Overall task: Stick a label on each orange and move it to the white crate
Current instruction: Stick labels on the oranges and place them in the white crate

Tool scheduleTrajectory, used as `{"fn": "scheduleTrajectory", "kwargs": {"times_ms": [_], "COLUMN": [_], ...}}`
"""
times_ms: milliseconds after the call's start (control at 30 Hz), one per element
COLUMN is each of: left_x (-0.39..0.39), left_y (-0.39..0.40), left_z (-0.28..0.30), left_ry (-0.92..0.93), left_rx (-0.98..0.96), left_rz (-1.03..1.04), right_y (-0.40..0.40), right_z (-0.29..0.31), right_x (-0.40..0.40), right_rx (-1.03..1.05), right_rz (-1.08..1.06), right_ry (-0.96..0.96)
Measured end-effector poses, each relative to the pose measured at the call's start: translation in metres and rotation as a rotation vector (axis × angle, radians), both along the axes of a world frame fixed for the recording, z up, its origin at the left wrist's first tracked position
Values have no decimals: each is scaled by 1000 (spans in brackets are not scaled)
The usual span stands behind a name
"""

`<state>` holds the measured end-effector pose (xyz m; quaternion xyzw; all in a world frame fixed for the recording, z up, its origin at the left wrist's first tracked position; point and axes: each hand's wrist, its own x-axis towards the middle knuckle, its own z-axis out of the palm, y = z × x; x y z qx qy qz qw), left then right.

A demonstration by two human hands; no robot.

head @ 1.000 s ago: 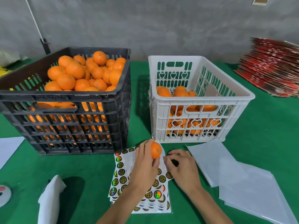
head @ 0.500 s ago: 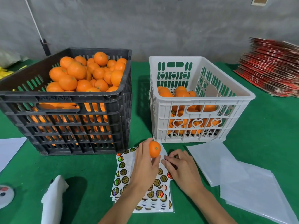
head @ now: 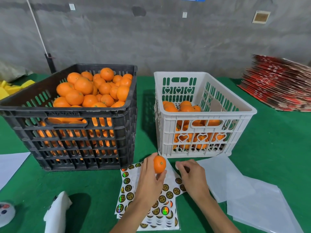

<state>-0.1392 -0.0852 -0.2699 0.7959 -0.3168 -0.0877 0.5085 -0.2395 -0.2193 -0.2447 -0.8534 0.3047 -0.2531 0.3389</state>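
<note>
**Head view: orange held up over the label sheets, between two crates**

Head camera looks down on a green table (head: 269,148). At about 6 o'clock, the left hand (head: 149,180) grips an orange (head: 159,164) between curled fingers and thumb, raised just above the label sheets (head: 127,187). The right hand (head: 191,175), just beside it toward 3 o'clock, has its fingers curled with the tips pinched together; what they pinch is too small to tell. A narrow gap separates the two hands.

The label sheets lie fanned under both forearms, their far edge close to the near walls of both crates. The black crate (head: 75,132) sits at 10 o'clock, heaped with oranges above its rim. The white crate (head: 202,115) sits at 1 o'clock, partly filled, its oranges well below the rim, so its upper part stands open. A green strip of table runs between the crates at 12 o'clock, directly beyond the orange.

White backing sheets (head: 249,195) spread at 4 o'clock, one edge touching the white crate's near corner. A folded white cloth (head: 57,211) lies at 8 o'clock, well apart from the hands. Red flat cartons (head: 277,84) are stacked at 2 o'clock near the table's far edge.
</note>
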Motion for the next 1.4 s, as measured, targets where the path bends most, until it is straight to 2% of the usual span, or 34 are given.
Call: {"fn": "scheduleTrajectory", "kwargs": {"times_ms": [100,200,300,433,500,567,700,767,867,1067,1133,1267,1400], "left_x": [-4,-5,-1,3,4,5,16,23,31,39,42,61,106], "left_y": [0,1,5,7,7,5,-18,-38,-68,-103,-108,-96,-50], "left_z": [9,23,45,81,108,140,189,208,227,237,237,242,255], "left_ry": [18,-51,-157,-382,-479,-464,-823,-881,-776,-622,-573,-511,-562], "left_rx": [-50,-124,-208,-268,-325,-306,-200,-146,-42,113,133,156,72], "left_rz": [-3,-20,0,61,81,27,-35,-64,-140,-267,-284,-330,-129], "right_y": [10,31,42,49,57,59,34,18,-5,-42,-50,-48,-20], "right_z": [27,47,64,95,114,135,181,201,220,214,210,206,213], "right_x": [11,20,18,9,9,11,16,20,26,36,38,49,88], "right_rx": [-1,-105,-118,-480,-593,-611,-565,-537,-541,-437,-452,-563,-526], "right_rz": [-114,-46,48,74,82,64,8,-30,-107,-116,-106,-143,131], "right_ry": [-181,-217,-264,-310,-309,-285,-230,-188,-102,-134,-121,33,-138]}}
